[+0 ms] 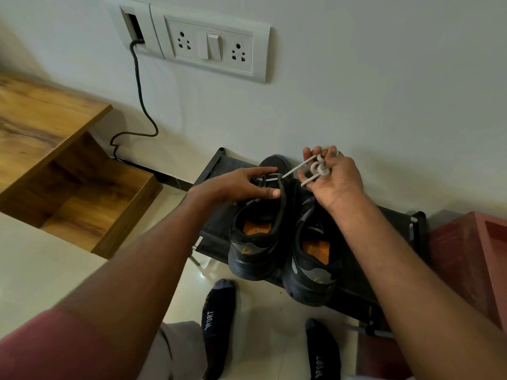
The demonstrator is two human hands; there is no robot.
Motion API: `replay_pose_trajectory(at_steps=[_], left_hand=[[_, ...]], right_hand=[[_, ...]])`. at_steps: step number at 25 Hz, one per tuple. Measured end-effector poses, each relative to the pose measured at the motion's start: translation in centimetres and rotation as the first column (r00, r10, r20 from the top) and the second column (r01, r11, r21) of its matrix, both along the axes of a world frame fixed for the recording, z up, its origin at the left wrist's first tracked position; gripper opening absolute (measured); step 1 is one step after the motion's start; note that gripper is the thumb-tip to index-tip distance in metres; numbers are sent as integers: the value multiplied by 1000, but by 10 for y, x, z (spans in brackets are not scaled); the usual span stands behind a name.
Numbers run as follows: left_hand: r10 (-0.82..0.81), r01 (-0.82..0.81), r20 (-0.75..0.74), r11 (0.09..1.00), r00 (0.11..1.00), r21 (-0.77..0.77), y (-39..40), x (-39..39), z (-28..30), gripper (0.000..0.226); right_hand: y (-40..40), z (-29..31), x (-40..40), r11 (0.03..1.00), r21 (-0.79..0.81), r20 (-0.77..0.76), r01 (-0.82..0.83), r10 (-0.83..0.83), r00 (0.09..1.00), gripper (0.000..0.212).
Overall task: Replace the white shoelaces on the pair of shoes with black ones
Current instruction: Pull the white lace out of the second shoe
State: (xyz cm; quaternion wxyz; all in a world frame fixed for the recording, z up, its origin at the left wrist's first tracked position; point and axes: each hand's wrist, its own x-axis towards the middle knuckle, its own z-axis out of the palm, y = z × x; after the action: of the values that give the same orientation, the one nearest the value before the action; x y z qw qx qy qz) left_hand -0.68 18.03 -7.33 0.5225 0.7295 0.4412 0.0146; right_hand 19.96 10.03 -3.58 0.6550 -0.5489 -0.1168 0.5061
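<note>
Two dark socks (pixel 219 308) read "SPORT". Left hand (pixel 241 187) grips the tongue area of the left shoe (pixel 255 234); right hand (pixel 333 176) holds the white shoelace (pixel 318 167) looped round its fingers, one strand running taut to that shoe. Both black shoes stand side by side on a black rack (pixel 384 223) against the wall, below a socket panel (pixel 214 48), on a tiled floor (pixel 41 264).
</note>
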Motion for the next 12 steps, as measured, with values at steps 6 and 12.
replay_pose_trajectory(at_steps=[6,12], left_hand=[[18,-18,11,1000,1000,-9,-3,3,-2,87],[31,-27,37,994,999,-105,2,0,-2,87]], right_hand=[[1,-24,-15,845,-477,850,-242,513,118,18],[1,-24,-16,843,-482,847,-239,518,119,23]])
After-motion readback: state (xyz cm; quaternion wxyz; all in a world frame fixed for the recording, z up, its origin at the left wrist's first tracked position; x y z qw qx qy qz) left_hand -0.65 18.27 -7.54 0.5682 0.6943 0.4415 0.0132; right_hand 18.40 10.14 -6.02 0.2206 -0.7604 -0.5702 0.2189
